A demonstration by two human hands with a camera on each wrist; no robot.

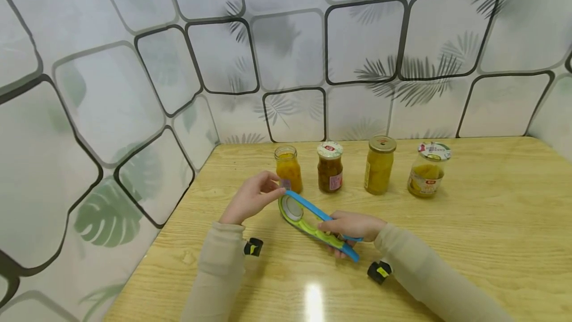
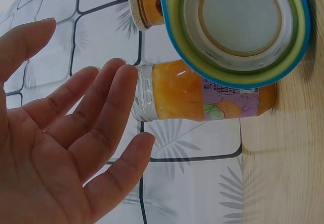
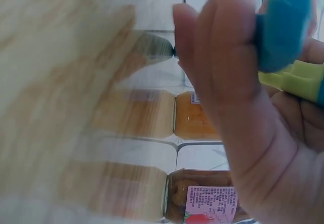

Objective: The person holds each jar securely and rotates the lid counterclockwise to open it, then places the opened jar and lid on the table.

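My right hand point(image 1: 355, 226) grips the handles of a blue and green jar opener point(image 1: 310, 228), fingers curled round them. A round jar lid point(image 1: 292, 208) sits in the opener's rounded end, its pale face with a tan ring showing in the left wrist view. Just behind stands a jar of orange fruit point(image 1: 288, 169) without its lid, glass threads bare at the mouth. My left hand point(image 1: 252, 197) hovers beside that jar; the left wrist view shows its fingers spread and relaxed, holding nothing, with fingertips close to the jar's mouth.
To the right of the orange jar stand a lidded dark brown jar point(image 1: 330, 168), a tall yellow jar point(image 1: 380, 165) and a shorter jar with a white patterned lid point(image 1: 429, 170). The wooden table point(image 1: 491, 242) meets a patterned wall covering point(image 1: 295, 53) behind them.
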